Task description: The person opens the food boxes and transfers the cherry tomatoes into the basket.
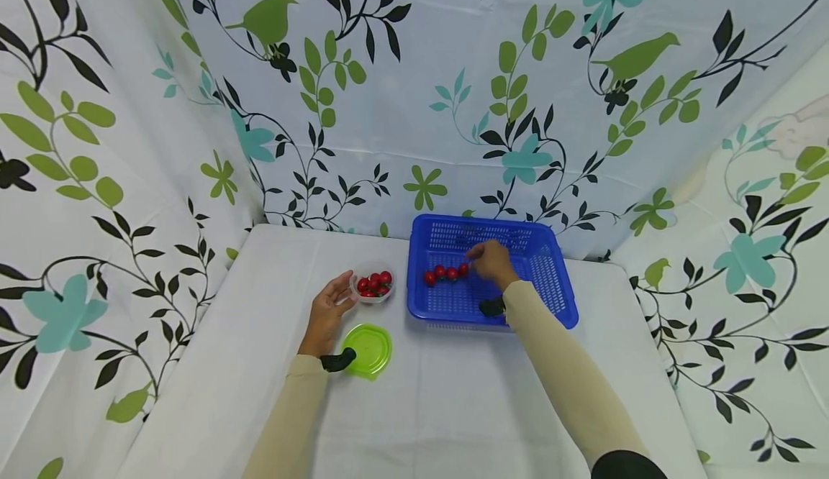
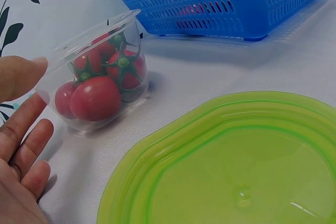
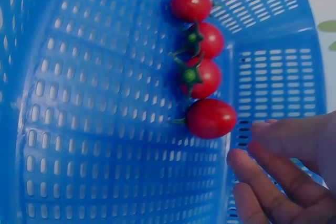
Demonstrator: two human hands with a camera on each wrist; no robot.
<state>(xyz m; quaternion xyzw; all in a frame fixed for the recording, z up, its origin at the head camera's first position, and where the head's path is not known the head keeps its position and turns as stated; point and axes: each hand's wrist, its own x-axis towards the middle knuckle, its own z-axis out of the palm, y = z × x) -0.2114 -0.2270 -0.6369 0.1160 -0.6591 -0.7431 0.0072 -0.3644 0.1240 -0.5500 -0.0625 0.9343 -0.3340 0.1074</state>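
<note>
Four tomatoes (image 1: pixel 451 273) lie in a row in the basket (image 1: pixel 453 316); beside them hangs the right hand (image 1: pixel 495 261), fingers loosely bent. The left hand (image 1: pixel 329 309) pinches a cup (image 2: pixel 94 34) of more tomatoes (image 2: pixel 96 99), near a lid (image 1: pixel 370 349) on the table (image 1: pixel 447 407).

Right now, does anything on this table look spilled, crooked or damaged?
Nothing stands out. Four tomatoes line up neatly in the basket, more sit inside the cup, and the green lid lies on the table. I see no spills or damage.
</note>
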